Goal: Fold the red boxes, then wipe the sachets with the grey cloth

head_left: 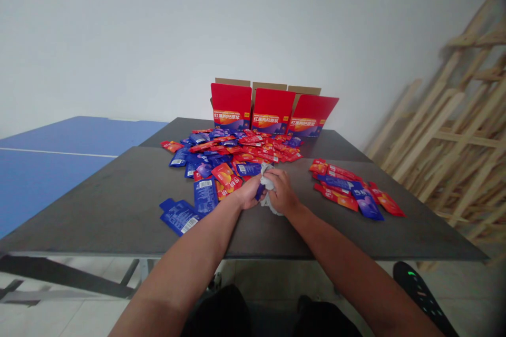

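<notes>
My left hand [250,192] is closed on a blue pouch [260,192], of which only a small part shows between my hands. Pressed against it from the right, my right hand [281,189] grips a pale grey cloth [268,181]. The cloth hangs out above and below my fingers. Just beyond both hands lies a loose heap of red pouches [253,154] and blue pouches [205,195], spreading to the left. A smaller group of pouches [367,199], red and blue mixed, lies to the right of my right hand.
Three open cartons with red flaps [274,110] stand side by side at the back of the dark table [130,205]. A blue table [59,163] adjoins on the left. Wooden frames [446,131] lean against the wall at right. A dark object with green marks [421,295] is below the front edge.
</notes>
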### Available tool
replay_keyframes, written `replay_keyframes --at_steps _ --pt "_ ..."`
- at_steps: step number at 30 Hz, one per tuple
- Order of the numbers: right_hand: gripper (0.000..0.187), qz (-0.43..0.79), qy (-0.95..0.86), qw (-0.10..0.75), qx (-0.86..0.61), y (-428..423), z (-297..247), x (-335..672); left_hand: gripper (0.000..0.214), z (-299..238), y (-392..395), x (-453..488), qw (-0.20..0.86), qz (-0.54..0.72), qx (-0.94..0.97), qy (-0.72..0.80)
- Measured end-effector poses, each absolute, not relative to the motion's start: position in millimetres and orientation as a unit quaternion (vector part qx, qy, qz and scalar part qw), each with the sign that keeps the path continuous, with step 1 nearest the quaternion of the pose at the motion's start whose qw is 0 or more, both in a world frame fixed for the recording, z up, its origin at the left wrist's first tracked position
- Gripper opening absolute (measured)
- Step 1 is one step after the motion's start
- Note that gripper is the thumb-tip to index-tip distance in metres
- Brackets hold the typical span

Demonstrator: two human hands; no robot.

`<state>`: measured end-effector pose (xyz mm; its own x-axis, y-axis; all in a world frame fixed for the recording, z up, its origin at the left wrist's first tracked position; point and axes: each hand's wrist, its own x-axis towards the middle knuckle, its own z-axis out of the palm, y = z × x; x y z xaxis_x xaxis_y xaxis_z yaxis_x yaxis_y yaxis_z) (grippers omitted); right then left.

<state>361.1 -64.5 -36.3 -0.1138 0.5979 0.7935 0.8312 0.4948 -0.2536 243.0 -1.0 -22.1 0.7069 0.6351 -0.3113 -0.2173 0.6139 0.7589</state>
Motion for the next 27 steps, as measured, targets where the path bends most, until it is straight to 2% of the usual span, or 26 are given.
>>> replay_keyframes --at_steps 7,13,18,22,27 --pt "0.042 -0.125 -0.617 0.535 -0.563 -50.7 -42.1 376.4 0.041 -15.4 -3.9 235.3 0.866 0.19 0.388 0.252" --pt "0.035 -0.094 -0.57 0.536 -0.616 -41.8 -51.1 389.8 0.034 -5.7 -0.9 225.6 0.921 0.16 0.313 0.169" --pt "0.031 -0.065 -0.615 0.484 -0.619 -46.9 -50.1 385.4 0.033 2.0 3.0 221.3 0.938 0.235 0.233 0.108" --pt "0.028 -0.073 -0.61 0.491 -0.618 -54.8 -43.3 379.7 0.031 2.2 -0.8 230.5 0.912 0.295 0.23 0.167" --pt "0.039 -0.026 -0.585 0.505 -0.634 -50.6 -39.0 385.7 0.027 -5.9 -7.9 247.0 0.864 0.353 0.29 0.214"
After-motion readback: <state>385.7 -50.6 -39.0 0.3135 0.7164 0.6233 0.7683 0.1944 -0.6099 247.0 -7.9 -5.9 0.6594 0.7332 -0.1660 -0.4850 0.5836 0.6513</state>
